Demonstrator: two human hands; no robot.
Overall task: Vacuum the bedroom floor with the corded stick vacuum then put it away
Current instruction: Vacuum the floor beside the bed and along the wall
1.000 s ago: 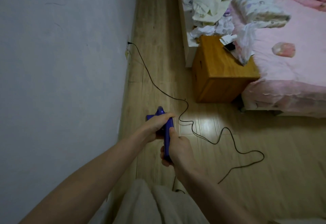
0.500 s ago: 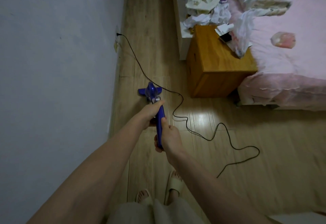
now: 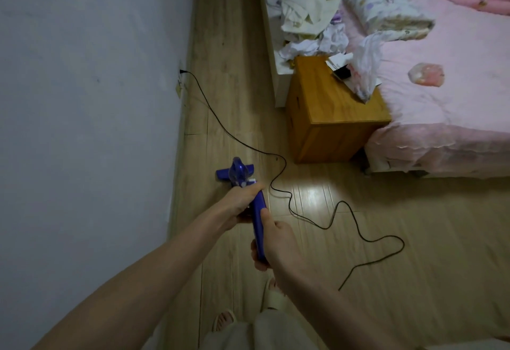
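Blue stick vacuum (one), left hand, right hand gripping

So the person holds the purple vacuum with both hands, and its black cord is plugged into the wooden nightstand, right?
Not quite. Both the left hand and right hand grip the purple vacuum, but its black cord runs to an outlet on the wall, not the wooden nightstand. The head view shows it.

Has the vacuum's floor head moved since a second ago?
Yes. The floor head has slid forward along the wall, farther beyond the hands and closer to the wooden nightstand.
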